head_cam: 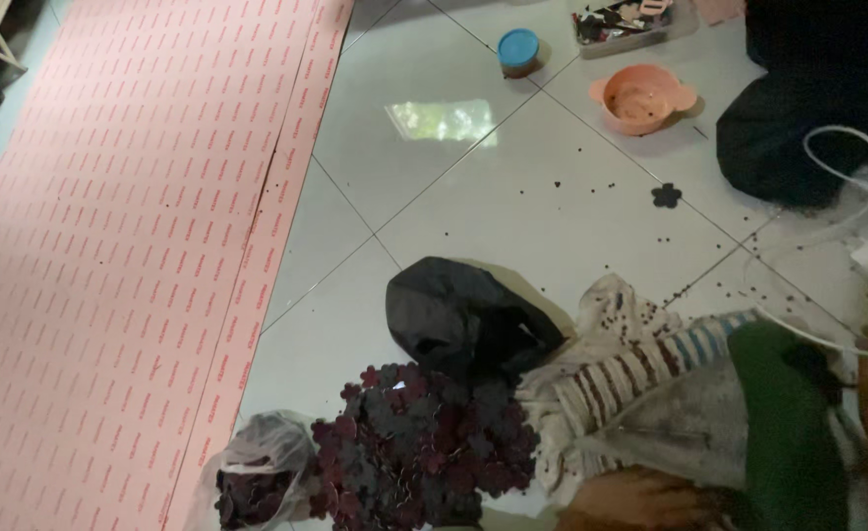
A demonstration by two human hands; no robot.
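Only part of one hand (pixel 640 497) is seen at the bottom edge, just right of the heap of dark maroon flower-shaped cutouts (pixel 424 447); which hand it is, and whether it is spread or closed, cannot be told. The cutouts look thin, light and flexible, best pinched at a petal edge. Left of the heap a clear plastic bag (pixel 262 467) holds more; above it a black bag (pixel 463 315) is crumpled; pink sheets (pixel 129 246) lie further left.

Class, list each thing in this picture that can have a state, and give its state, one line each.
Clear plastic bag: open, holding dark flower-shaped pieces.
Black bag: crumpled, lying on the floor.
Orange bowl: upright, almost empty.
Blue-lidded container: lid on.
Hand: resting by the flower pile; grip unclear.
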